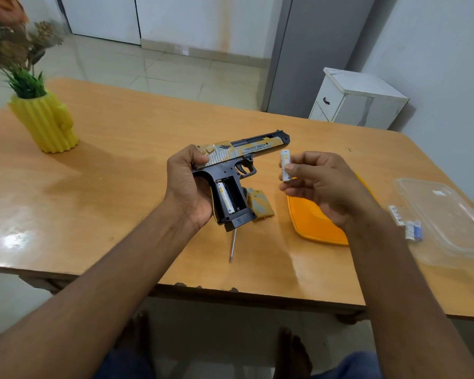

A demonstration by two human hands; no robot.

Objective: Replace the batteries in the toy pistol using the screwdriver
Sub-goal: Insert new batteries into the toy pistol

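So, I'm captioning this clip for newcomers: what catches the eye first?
The toy pistol, gripped mid-frame above the table by the left hand, its grip compartment open with one battery seated. Beside it, the right hand pinches a white battery upright. A yellow ribbed vase stands far left.

a wooden table (126,165) carries everything, with an orange tray (309,220) as the landmark. left of the tray lie a tan cover piece (262,205) and a screwdriver (232,246); far to its left stands a yellow vase (45,124). right of the tray lie loose batteries (407,224) and a clear plastic lid (446,220).
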